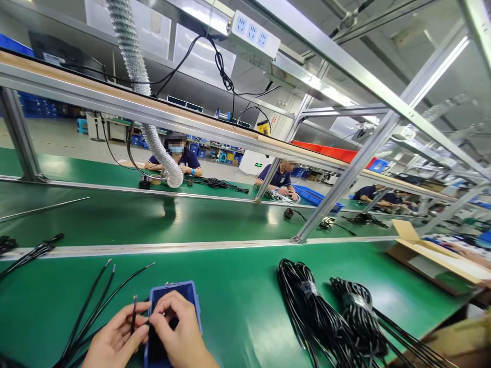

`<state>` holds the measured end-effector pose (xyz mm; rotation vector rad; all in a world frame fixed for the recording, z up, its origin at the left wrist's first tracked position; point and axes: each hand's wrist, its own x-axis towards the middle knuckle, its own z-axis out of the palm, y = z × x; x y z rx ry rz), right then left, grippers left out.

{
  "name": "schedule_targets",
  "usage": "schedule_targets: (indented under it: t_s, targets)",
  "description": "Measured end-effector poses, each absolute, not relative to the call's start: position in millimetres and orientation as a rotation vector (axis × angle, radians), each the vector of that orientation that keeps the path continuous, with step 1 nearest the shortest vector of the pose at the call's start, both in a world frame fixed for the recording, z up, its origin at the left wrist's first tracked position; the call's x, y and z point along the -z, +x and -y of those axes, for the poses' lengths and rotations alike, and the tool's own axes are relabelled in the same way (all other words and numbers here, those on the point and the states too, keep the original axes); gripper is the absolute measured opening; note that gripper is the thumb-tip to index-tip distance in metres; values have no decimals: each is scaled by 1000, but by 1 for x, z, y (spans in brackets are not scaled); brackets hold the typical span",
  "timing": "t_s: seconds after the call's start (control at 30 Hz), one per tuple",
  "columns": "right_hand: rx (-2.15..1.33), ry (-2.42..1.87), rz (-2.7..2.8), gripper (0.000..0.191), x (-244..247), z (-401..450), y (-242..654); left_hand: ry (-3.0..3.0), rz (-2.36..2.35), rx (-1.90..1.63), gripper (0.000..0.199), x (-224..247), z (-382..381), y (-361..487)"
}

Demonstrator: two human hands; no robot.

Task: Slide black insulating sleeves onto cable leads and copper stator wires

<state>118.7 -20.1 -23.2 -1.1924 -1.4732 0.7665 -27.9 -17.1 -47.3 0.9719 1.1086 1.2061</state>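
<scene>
left hand (119,332) grips black cable (134,313), tip up, by left edge of blue bin (198,306) | right hand (178,324) pinches over bin, item unclear | bin on counter (240,306), likely keeping parts close

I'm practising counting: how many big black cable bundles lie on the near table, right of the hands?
2. One bundle lies nearer the right hand; the other bundle lies beside it, nearer the cardboard box. Others may be hidden underneath.
</scene>
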Motion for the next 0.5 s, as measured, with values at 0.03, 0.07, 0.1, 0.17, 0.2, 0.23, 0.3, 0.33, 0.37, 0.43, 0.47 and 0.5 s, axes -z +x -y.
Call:
schedule_targets:
  t_s: [0.03, 0.07, 0.1, 0.17, 0.2, 0.23, 0.3, 0.33, 0.37, 0.43, 0.47, 0.5]
  targets:
    - [-799, -1185, 1464, 9, 25, 21, 117, 971, -1086, -1205, 64, 45, 18, -26]
    - [-846, -1182, 1447, 10, 27, 23, 116, 970, -1053, -1192, 62, 43, 19, -25]
    - [-897, -1179, 1425, 16, 29, 24, 116, 969, -1016, -1173, 59, 40, 20, -25]
    - [-985, -1168, 1343, 34, 34, 24, 119, 960, -956, -1149, 53, 37, 20, -25]
    - [-1004, -1155, 1308, 38, 38, 23, 120, 949, -942, -1150, 51, 37, 19, -25]
    - [-1020, -1144, 1273, 40, 41, 21, 121, 937, -933, -1157, 50, 38, 17, -25]
    - [-1042, -1117, 1233, 43, 47, 18, 121, 915, -912, -1168, 50, 42, 14, -26]
    - [-1052, -1104, 1220, 43, 49, 18, 121, 909, -891, -1170, 52, 44, 13, -26]
    - [-1054, -1092, 1214, 43, 50, 17, 120, 905, -864, -1167, 53, 46, 12, -26]
    - [-1027, -1085, 1219, 42, 53, 17, 117, 912, -817, -1154, 54, 50, 12, -26]
    - [-1004, -1089, 1234, 42, 54, 17, 117, 921, -807, -1147, 54, 51, 12, -27]
    - [-980, -1096, 1255, 42, 55, 17, 117, 936, -807, -1139, 53, 53, 13, -27]
